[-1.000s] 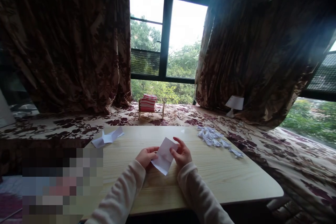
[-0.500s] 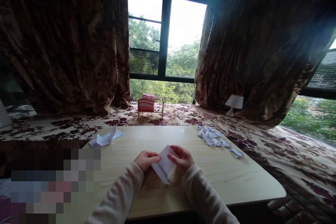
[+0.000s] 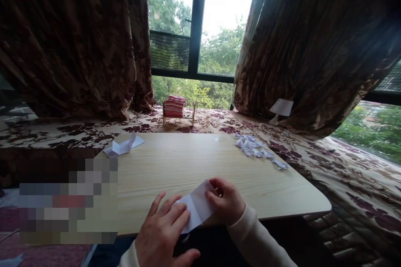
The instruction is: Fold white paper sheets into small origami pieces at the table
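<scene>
A white folded sheet of paper point(image 3: 198, 205) lies at the near edge of the light wooden table point(image 3: 188, 162). My left hand point(image 3: 164, 227) rests flat on its left part, fingers stretched and spread. My right hand point(image 3: 226, 201) is curled at the paper's right edge, fingertips pinching or pressing it. Both sleeves are cream-coloured.
A loose folded paper point(image 3: 122, 146) lies at the table's far left. Several small folded paper pieces point(image 3: 252, 147) sit at the far right, one point(image 3: 280, 163) near the edge. Behind, a small wooden rack with striped cloth point(image 3: 175, 108), a white lamp point(image 3: 281, 109), curtains and a window.
The paper went from being held up between both hands to lying on the table's near edge. My left hand opened flat on it. The view tilted down and nearer.
</scene>
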A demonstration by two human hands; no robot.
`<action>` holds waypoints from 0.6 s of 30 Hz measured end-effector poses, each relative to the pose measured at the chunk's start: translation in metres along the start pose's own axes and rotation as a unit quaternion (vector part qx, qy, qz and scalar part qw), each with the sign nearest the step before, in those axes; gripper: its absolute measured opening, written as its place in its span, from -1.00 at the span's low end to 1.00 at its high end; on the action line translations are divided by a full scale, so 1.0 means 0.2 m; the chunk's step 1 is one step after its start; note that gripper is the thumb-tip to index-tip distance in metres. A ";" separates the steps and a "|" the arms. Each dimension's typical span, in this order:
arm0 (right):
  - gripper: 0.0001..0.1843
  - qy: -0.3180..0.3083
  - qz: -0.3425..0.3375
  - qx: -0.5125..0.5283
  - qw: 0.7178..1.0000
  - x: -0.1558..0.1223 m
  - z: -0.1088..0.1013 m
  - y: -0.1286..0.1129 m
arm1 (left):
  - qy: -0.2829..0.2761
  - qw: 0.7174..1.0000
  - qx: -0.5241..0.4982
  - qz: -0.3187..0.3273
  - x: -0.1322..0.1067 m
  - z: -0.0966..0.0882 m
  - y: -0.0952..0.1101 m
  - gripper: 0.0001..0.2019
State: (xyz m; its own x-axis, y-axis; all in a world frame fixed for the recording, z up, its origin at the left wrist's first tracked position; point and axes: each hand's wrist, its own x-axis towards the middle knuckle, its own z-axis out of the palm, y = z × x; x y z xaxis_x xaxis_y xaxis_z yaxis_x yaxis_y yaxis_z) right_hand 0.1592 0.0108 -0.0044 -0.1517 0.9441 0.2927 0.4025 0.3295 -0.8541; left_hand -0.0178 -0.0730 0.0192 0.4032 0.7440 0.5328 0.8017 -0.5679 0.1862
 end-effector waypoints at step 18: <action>-0.77 0.007 -0.206 -0.299 0.932 -0.05 -0.05 -0.08 | -0.094 0.995 0.019 -0.017 0.03 0.06 -0.01 -0.56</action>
State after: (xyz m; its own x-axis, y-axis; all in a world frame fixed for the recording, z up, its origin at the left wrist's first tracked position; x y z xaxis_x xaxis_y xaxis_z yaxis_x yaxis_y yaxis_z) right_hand 0.1627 -0.0026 0.0098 -0.3939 0.7347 0.5523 0.7446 0.6074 -0.2769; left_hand -0.0116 -0.0634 0.0118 0.4472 0.8175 0.3630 0.8311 -0.5297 0.1691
